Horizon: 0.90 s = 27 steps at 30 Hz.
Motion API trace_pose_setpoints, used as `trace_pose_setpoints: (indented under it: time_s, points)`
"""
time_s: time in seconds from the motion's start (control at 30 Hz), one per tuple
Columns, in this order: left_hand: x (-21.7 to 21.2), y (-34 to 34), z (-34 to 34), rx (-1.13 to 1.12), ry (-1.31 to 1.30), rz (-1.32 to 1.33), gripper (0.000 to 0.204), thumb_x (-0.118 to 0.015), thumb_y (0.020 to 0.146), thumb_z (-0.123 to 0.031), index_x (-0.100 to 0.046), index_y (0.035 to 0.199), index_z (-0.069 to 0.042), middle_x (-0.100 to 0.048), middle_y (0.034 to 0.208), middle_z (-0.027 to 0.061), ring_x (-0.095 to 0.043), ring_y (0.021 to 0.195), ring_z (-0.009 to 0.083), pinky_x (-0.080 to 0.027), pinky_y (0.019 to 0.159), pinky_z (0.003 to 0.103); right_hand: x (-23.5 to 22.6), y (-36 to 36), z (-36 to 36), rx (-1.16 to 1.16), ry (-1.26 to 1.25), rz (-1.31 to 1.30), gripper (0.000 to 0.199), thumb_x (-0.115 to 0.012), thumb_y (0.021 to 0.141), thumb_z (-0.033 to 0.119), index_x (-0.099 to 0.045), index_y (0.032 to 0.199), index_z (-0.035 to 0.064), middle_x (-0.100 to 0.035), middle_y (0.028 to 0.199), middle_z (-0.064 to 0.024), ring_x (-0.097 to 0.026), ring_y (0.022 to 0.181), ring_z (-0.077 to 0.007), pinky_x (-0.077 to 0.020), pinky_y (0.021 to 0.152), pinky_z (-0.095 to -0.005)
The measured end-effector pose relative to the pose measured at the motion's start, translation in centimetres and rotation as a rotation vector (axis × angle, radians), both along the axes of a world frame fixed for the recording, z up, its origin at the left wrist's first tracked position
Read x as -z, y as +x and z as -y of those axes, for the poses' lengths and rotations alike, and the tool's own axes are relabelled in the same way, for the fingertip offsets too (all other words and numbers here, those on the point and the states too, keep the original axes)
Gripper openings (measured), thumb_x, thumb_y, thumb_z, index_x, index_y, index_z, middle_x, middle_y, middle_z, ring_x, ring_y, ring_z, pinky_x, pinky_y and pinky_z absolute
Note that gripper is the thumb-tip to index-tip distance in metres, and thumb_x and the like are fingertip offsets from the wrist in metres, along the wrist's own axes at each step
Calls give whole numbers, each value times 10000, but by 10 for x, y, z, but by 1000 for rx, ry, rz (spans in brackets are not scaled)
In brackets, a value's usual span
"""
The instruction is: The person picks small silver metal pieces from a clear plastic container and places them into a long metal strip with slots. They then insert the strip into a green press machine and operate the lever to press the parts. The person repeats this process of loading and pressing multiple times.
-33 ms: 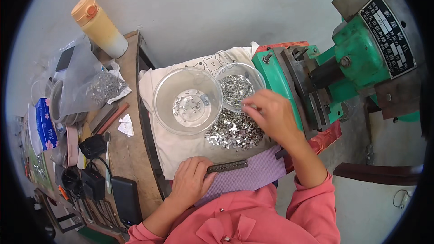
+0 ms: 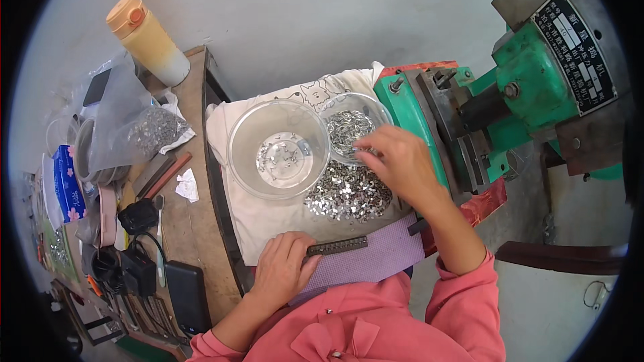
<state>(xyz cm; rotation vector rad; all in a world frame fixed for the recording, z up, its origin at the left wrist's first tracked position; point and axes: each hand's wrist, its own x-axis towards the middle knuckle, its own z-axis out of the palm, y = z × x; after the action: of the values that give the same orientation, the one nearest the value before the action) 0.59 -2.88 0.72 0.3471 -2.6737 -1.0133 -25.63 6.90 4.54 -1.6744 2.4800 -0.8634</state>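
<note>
My left hand [image 2: 285, 268] grips the end of a dark, narrow metal strip [image 2: 339, 246] with a row of small slots, low over a purple mat [image 2: 376, 255]. My right hand [image 2: 404, 164] hovers at the near right rim of a small clear tub [image 2: 386, 112] of thin silvery metal pins [image 2: 350, 133]. Its thumb and fingers are pinched together, and whatever lies between them is too small to make out. Below the tub, a heap of small shiny metal pieces [image 2: 352, 194] lies on the cloth. A larger clear tub [image 2: 238, 171] beside them holds a few small metal parts.
A green press [image 2: 537, 94] stands close on the right. On the left, a wooden table [image 2: 201, 241] carries a yellow bottle [image 2: 151, 43], a plastic bag of grey bits [image 2: 154, 131], a black power bank [image 2: 186, 295] and cables. A pale cloth [image 2: 245, 228] lies under the tubs.
My right hand has shifted slightly left, toward the tub of pins. The left hand and the strip have hardly moved.
</note>
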Motion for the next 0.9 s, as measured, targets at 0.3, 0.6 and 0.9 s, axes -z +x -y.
trace_pose_setpoints:
  time_s: [0.3,0.6,0.9]
  points:
    - [-7,8,6,-78,12,-30,426,-792,749,-56,-567,1103,13,-618,1039,190,-607,927,380,-499,795,425,29,-22,60,-162,241,-111,156,-707,769,107,-747,908,47,-711,868,-187,-694,831,-366,-546,741,-462]
    - [-3,9,0,-31,11,2,325,-780,761,-71,-619,1042,-39,-622,1015,118,-606,900,324,-487,779,416,25,-24,69,-138,261,-85,110,-682,717,90,-738,774,14,-700,789,-231,-711,765,-386,-562,702,-473]
    - [4,-5,-10,-14,-57,-6,177,-755,779,-71,-653,923,-66,-625,947,60,-596,882,274,-464,762,380,29,-24,75,-102,319,-178,179,-743,735,108,-761,903,49,-720,830,-190,-702,799,-357,-548,733,-445]
